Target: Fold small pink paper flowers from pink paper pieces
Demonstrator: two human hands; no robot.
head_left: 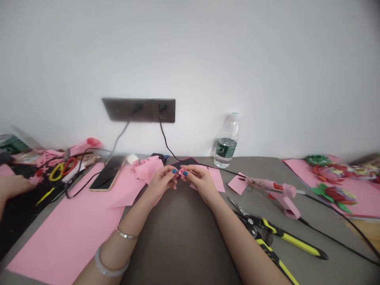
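Observation:
Near the middle of the table, my left hand (160, 183) and my right hand (203, 183) meet fingertip to fingertip. Between them is a small curled piece of pink paper (181, 172), mostly hidden by the fingers. Both hands are closed in a pinch on it, thumbs on top. Just left of my left hand lie folded pink paper pieces (150, 168). Beyond my right hand is a flat pink paper square (216, 180). A smaller pink square (236, 184) rests farther right, by the tip of a pink glue gun (267, 186).
Yellow-and-black pliers (276, 233) lie right of my forearm. A water bottle (227, 142) stands by the wall. Paper flowers (338, 196) lie far right. Left are a large pink sheet (74, 229), a phone (108, 174), scissors (57, 172) and another person's hand (14, 186). Cables cross the table.

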